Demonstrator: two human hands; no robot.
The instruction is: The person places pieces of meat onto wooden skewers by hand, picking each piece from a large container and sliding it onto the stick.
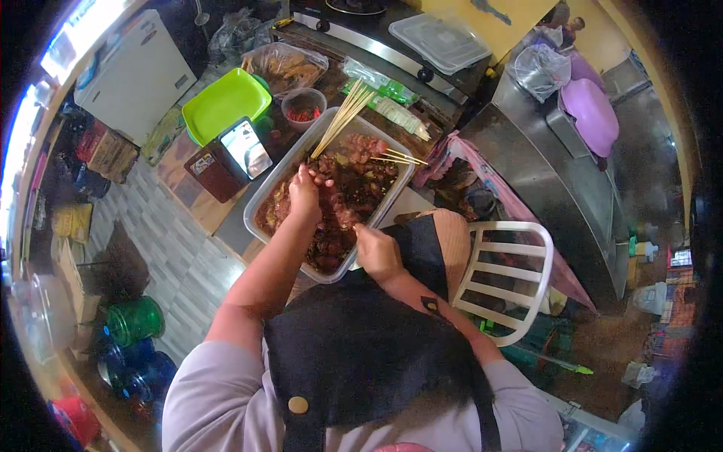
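A clear plastic tub [250, 217] before me holds dark marinade and raw meat pieces [370, 186]. My right hand [379, 252] grips the lower end of a skewer over the tub's near right side. Chunks of skewered meat [341, 210] run from that hand up towards my left hand [305, 194]. The left fingers are curled at the far end of this meat; what lies under them is partly hidden. A bundle of bare bamboo skewers [345, 116] leans across the far rim. A few more skewers [402, 157] rest over the right rim.
Left of the tub stands a lit phone in a brown case [247, 150]. Beyond are a green tray [229, 104], a small tub of red chillies [304, 110] and packaged skewers [398, 116]. A white chair [511, 263] and steel counter [519, 164] stand at right.
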